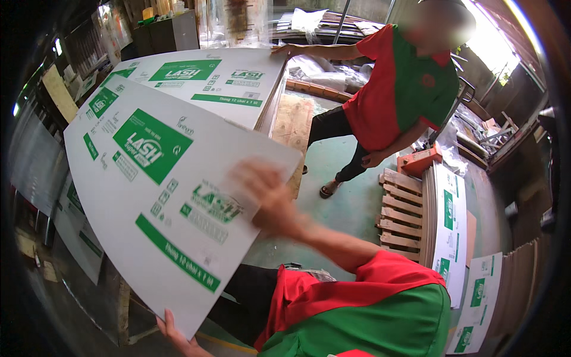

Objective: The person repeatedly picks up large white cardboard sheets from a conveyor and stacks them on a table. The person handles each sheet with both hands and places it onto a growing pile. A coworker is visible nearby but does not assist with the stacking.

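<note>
A large white printed cardboard sheet (107,172) with green panels lies tilted across the left and middle of the view. My left hand (178,339) grips its near corner at the lower edge, fingers at the rim. Over the right part of the same sheet is my right hand (262,193), smeared by motion. Whether its fingers touch the board or are closed cannot be made out. Beneath and beyond, a stack of similar cardboard sheets (134,68) is partly covered by the tilted one.
Across from me stands a co-worker (386,101) in a red and green shirt, one hand (288,50) at the stack's far corner. A wooden pallet (401,205) and upright cardboard stacks (449,238) stand at the right. A wooden board (294,119) sits beside the stack.
</note>
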A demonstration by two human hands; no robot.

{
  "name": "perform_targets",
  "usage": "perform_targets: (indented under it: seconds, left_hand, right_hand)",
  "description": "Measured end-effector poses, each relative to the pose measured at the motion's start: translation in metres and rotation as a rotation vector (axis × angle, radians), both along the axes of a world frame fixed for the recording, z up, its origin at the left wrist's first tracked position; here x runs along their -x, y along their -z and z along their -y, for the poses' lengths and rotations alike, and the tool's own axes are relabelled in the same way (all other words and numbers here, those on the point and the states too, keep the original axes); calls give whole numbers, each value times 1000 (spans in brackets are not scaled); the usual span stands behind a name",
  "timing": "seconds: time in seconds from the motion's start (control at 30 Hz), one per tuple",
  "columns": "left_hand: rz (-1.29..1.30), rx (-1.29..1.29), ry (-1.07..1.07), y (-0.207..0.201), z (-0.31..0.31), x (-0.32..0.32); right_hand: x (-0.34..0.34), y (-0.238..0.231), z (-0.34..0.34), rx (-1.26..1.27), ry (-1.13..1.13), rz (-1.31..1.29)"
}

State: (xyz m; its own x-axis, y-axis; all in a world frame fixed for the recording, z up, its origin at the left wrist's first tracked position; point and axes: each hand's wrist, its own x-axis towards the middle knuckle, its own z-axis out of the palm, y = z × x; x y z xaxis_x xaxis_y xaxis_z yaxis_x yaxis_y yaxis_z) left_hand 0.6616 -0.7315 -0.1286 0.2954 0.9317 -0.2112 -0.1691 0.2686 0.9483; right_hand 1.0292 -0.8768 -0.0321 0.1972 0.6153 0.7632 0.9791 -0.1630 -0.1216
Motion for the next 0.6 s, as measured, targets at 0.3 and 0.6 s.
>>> perform_targets:
  seconds: [0.3, 0.6]
  left_hand:
    - [-305, 274, -555, 150, 85, 133]
    - [-390, -17, -699, 189, 185, 118]
  right_hand:
    - [-21, 197, 58, 239, 194, -1047]
    - [-41, 252, -13, 525, -279, -961]
